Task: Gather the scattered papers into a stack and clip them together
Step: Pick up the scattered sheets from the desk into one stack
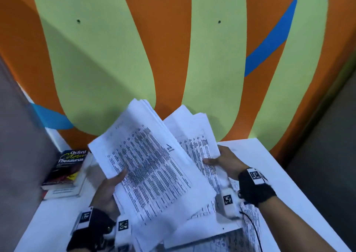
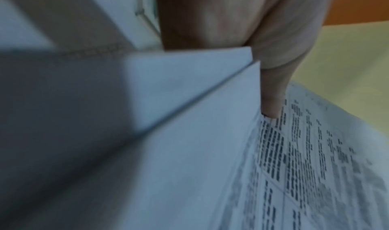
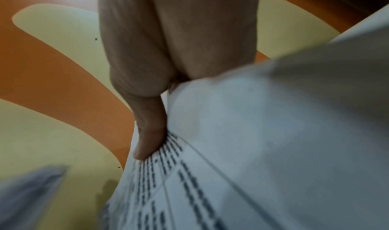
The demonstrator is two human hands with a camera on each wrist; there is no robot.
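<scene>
Two bundles of white printed papers are lifted above the white table (image 1: 269, 155). My left hand (image 1: 109, 188) grips the larger bundle (image 1: 146, 155) at its left edge, thumb on the printed face; the top sheet bears a handwritten "12". In the left wrist view the thumb (image 2: 271, 97) presses on those sheets (image 2: 189, 150). My right hand (image 1: 225, 161) pinches a second bundle (image 1: 194, 136) by its right edge, partly behind the first. The right wrist view shows its thumb (image 3: 149, 133) on the printed sheet (image 3: 242, 150). More printed papers (image 1: 248, 223) lie flat on the table beneath. No clip is visible.
A dark Oxford thesaurus (image 1: 67, 167) lies on another book at the table's left side. An orange, green and blue wall (image 1: 173, 49) stands right behind the table. A black cable (image 1: 254, 230) runs across the papers at the lower right.
</scene>
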